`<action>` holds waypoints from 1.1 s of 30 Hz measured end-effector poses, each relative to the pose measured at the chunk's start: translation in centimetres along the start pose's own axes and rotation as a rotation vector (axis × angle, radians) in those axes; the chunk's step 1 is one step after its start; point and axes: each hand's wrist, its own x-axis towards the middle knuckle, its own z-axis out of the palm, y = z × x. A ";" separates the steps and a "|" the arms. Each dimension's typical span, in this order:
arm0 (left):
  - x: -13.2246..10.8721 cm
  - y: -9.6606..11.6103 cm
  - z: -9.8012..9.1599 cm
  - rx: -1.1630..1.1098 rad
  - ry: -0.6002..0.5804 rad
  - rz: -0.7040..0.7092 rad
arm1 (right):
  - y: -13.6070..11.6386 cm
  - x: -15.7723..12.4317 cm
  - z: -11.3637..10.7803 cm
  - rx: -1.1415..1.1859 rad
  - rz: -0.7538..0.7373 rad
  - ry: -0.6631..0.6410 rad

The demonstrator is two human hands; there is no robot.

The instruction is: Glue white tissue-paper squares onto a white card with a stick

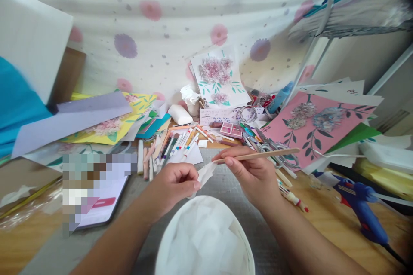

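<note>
My left hand (176, 182) is closed in a pinch on a small piece of white tissue paper (205, 172). My right hand (253, 174) grips a thin wooden stick (258, 155), held almost level, with its left tip touching the tissue. Both hands hover above a white bowl (167, 240) that holds more white tissue pieces, at the near edge of the wooden table (325, 215).
Several pens and markers (174, 144) lie behind my hands. A pink card with flower art (309, 131) and scissors (274, 150) sit to the right, a blue glue gun (361, 206) at near right. Paper stacks (97, 120) crowd the left; a flower picture (219, 77) leans on the cloth.
</note>
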 end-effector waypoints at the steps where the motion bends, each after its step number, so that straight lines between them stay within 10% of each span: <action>1: 0.0 0.0 0.0 -0.004 0.003 -0.004 | 0.0 0.0 0.0 0.005 0.001 0.003; 17: 0.1 -0.1 -0.3 -0.025 0.097 0.025 | 0.7 0.2 -0.9 -0.091 0.000 0.132; 22: 0.3 -0.5 -0.5 -0.070 0.114 0.084 | 0.8 0.7 -1.1 0.335 0.245 0.131; 26: 0.4 -1.1 -0.5 -0.141 0.129 0.113 | -0.4 0.7 -1.3 0.599 0.331 -0.013; 31: 0.4 -1.4 -0.5 -0.167 0.088 0.139 | -2.3 0.3 -2.0 0.621 0.304 -0.569; 33: 0.3 -1.3 -0.5 -0.169 0.075 0.153 | -2.2 0.2 -1.9 0.630 0.295 -0.540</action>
